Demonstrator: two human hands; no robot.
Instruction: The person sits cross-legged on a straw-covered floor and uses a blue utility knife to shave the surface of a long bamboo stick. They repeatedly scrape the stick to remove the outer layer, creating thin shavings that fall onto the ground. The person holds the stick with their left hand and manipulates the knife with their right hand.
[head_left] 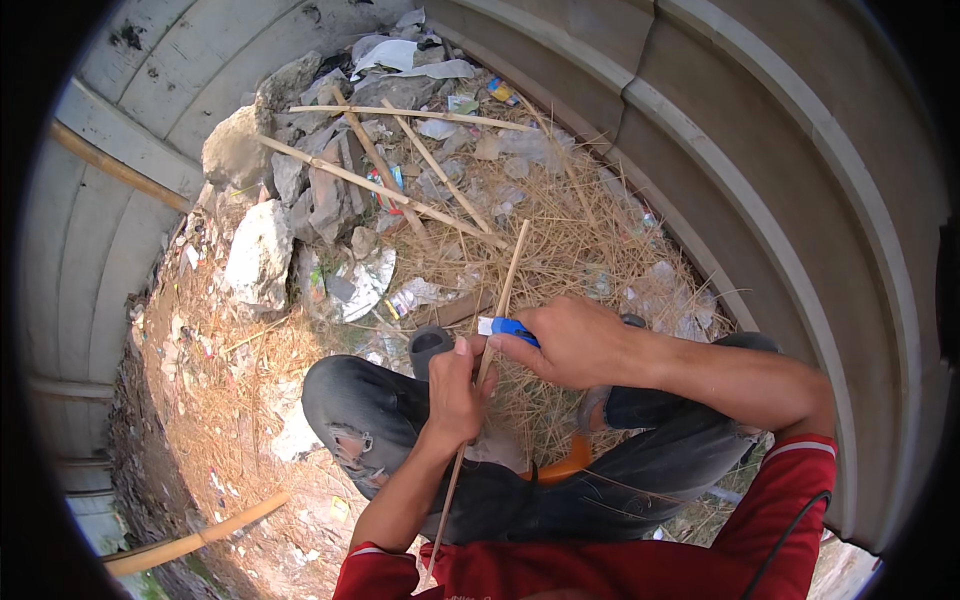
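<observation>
Working space is confined. Curved concrete wall [760, 150] closes off the person's right and far side; stepped concrete [120, 120] bounds the left. Ahead, a heap of rubble stones [262, 250], crossed bamboo sticks [400, 165] and plastic litter [385, 285] blocks forward reach. Bent knees [360, 400] occupy the ground directly beneath both hands. A bamboo pole [200, 540] lies at lower left. Open passage remains only over the dry straw [570, 240] between the rubble and the right wall

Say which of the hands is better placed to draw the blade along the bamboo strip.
Right, probably. The right hand grips the blue-handled knife against the bamboo strip; the left hand is occupied holding the strip lower down.
</observation>
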